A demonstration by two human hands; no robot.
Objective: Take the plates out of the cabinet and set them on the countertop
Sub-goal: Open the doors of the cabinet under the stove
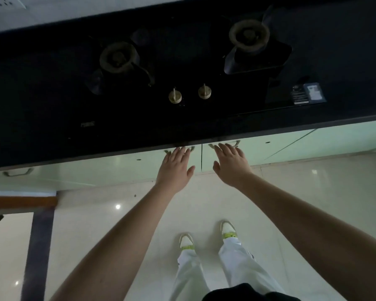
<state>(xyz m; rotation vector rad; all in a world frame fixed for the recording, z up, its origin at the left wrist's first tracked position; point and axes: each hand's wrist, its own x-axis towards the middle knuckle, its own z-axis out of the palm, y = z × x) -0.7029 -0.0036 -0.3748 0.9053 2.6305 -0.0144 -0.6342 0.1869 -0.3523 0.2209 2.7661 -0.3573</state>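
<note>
Two pale green cabinet doors (139,168) sit closed under the black countertop (52,137), split by a dark seam. My left hand (175,167) reaches to the left door's metal handle (191,148), fingers spread and fingertips at the handle. Over the right door's handle (237,143), my right hand (230,165) is spread flat, fingertips touching it. Neither hand holds anything. No plates are visible; the cabinet's inside is hidden.
A black two-burner gas hob (182,68) with two knobs (175,96) is set into the countertop. Another handle (17,172) is on a door at far left. Glossy pale floor tiles (117,224) lie below, with my shoes (186,241).
</note>
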